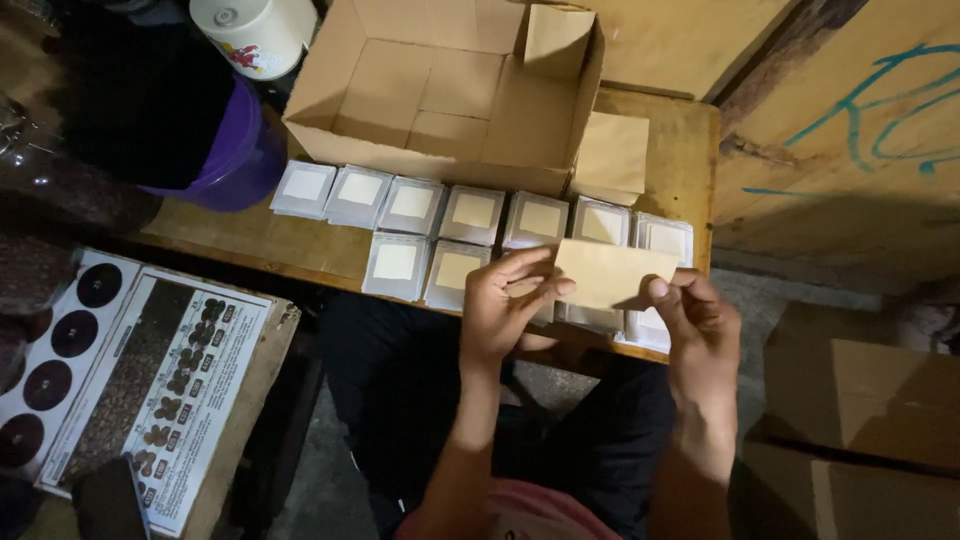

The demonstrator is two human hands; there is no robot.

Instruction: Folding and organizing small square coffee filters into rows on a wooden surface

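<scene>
Your left hand (pixel 505 305) and right hand (pixel 695 310) both pinch a tan card (pixel 612 272), fingers curled, held flat above the wooden table (pixel 690 160). On the table behind it sit about a dozen white-framed packets (pixel 412 203) in two rows, and one open box (pixel 450 85).

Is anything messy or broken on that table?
Nothing looks broken or spilled. The white-framed packets lie in neat rows beside the open cardboard box. Both hands, left and right, hold a tan paper piece.
</scene>
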